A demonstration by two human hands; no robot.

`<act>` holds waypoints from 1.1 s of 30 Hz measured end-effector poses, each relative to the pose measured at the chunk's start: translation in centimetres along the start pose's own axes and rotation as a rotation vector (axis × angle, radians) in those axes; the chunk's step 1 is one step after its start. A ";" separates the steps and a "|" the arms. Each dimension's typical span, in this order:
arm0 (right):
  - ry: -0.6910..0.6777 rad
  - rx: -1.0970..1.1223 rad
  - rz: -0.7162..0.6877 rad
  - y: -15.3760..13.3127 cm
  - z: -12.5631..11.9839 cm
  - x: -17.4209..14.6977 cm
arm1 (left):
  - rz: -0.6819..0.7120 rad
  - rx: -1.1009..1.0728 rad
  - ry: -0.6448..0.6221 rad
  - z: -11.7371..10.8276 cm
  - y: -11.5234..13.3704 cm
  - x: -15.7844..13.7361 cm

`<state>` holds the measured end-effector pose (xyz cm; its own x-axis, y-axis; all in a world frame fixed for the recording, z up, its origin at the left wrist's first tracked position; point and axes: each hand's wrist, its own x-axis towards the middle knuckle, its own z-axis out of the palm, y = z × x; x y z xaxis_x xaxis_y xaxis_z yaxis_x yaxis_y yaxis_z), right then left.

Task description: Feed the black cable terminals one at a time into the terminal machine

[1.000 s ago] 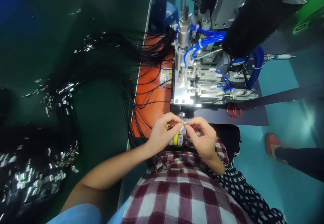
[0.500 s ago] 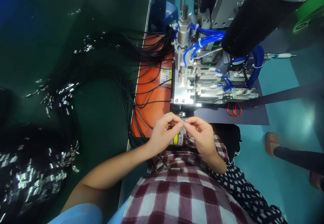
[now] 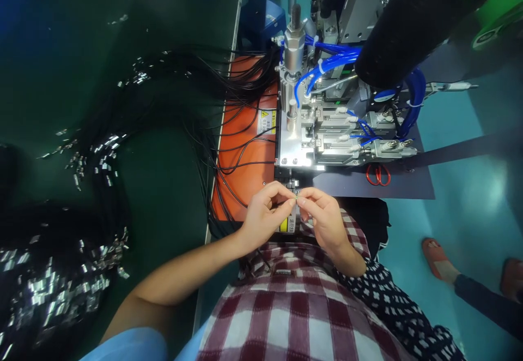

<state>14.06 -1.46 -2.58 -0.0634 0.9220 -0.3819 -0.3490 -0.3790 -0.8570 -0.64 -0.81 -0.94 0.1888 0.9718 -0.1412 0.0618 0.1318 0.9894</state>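
Note:
My left hand is closed in a pinch, thumb against forefinger, in front of the machine's near edge. Facing it, my right hand pinches at the same spot. Between the two sets of fingertips shows a tiny pale piece, mostly covered and too small to name. Just beyond the fingers is a small metal fixture. Below them lies a plate with a yellow label. Black cables run beside and under my left hand.
A metal machine with blue air hoses stands ahead, next to an orange plate. Bundled black cables with shiny ends cover part of the dark table. Red-handled scissors lie right; another person's foot is on the floor.
Both hands stay pinched together at nearly the same place, with the right fingers shifted slightly. At the right, the other person's feet and leg have moved.

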 end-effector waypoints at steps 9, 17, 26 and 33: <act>0.013 -0.004 0.008 0.0 0.0 -0.1 | -0.102 -0.133 0.003 -0.1 0.4 0.2; 0.018 -0.063 -0.099 0.5 -0.8 0.0 | -0.106 -0.130 0.011 0.0 0.3 0.2; 0.058 -0.358 -0.345 0.1 -0.4 -0.5 | -0.094 -0.075 0.007 0.0 0.3 0.2; 0.020 -0.540 -0.506 -0.4 -0.8 -0.4 | -0.038 0.008 0.005 -0.1 0.1 0.0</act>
<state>14.96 -1.75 -2.37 0.0024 0.9947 0.1031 0.1779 0.1010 -0.9788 -0.70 -0.78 -0.84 0.1813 0.9671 -0.1783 0.0764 0.1669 0.9830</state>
